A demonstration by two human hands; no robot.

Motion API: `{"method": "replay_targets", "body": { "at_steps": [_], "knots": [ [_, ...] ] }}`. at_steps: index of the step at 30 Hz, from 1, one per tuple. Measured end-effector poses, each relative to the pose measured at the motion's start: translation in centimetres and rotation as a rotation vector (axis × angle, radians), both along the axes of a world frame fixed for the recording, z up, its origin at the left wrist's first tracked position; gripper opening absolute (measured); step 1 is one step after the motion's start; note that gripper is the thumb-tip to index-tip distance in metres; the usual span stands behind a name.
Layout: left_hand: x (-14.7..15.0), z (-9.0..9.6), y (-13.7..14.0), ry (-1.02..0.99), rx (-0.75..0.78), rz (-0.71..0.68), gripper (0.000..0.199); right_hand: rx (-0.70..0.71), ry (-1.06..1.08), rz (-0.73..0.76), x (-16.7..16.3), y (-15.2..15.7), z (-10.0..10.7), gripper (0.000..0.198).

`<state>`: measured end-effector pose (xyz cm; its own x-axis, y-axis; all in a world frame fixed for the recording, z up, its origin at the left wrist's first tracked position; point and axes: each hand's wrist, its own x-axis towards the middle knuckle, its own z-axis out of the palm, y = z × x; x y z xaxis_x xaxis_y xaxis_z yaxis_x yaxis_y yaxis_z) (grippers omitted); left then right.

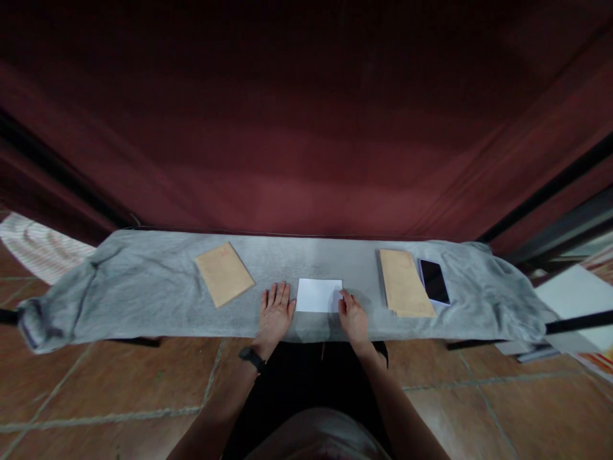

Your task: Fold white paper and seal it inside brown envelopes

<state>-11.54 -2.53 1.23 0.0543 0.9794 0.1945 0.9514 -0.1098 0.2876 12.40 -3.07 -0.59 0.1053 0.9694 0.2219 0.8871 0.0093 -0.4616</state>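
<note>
A folded white paper [318, 294] lies on the grey cloth [143, 281] that covers a narrow table. My left hand [275, 313] rests flat on the cloth just left of the paper, fingers spread, holding nothing. My right hand [353, 315] touches the paper's right edge with its fingertips. A single brown envelope [223, 273] lies to the left. To the right is a stack of brown envelopes [405, 282], and a dark phone [433, 281] lies beside it.
A dark red curtain [306, 128] hangs right behind the table. The floor is brown tile [119, 383]. White sheets [577, 297] sit on a surface at far right. A striped cloth [38, 246] lies at far left.
</note>
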Motion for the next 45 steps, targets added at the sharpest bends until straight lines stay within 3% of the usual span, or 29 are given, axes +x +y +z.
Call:
{"method": "replay_targets", "body": {
  "at_steps": [6, 10, 17, 22, 27, 33, 40, 42, 45],
  "knots": [
    [-5.5, 1.5, -0.7, 0.053, 0.12, 0.202, 0.053, 0.006, 0.002, -0.013, 0.1, 0.0, -0.1, 0.034],
    [-9.5, 2.4, -1.0, 0.143, 0.071, 0.334, 0.043, 0.025, 0.0, -0.013, 0.0, 0.0, -0.1, 0.035],
    [-11.9, 3.5, -0.2, 0.281, -0.053, 0.277, 0.037, 0.046, 0.018, -0.002, 0.0, -0.1, 0.2, 0.036],
    [-10.0, 4.7, -0.5, 0.31, -0.019, 0.17, 0.034, 0.112, 0.1, 0.01, 0.2, -0.3, 0.3, 0.037],
    [-4.5, 5.4, -2.7, 0.19, 0.013, -0.016, 0.028, 0.19, 0.223, 0.051, -1.2, -1.0, 1.2, 0.037],
    [2.0, 4.4, -5.0, -0.015, 0.048, -0.183, 0.025, -0.09, 0.804, 0.247, -6.3, -1.2, 2.2, 0.035],
    [3.4, 3.6, -5.9, -0.108, 0.029, -0.325, 0.03, -0.287, 1.124, 0.338, -7.3, -1.6, 2.9, 0.031],
    [2.9, 3.8, -5.5, -0.127, 0.057, -0.382, 0.048, -0.36, 1.174, 0.323, -6.6, -1.6, 2.8, 0.032],
    [1.6, 4.3, -4.2, -0.058, 0.042, -0.439, 0.096, -0.381, 1.105, 0.23, -5.2, -1.4, 2.2, 0.029]
  ]
}}
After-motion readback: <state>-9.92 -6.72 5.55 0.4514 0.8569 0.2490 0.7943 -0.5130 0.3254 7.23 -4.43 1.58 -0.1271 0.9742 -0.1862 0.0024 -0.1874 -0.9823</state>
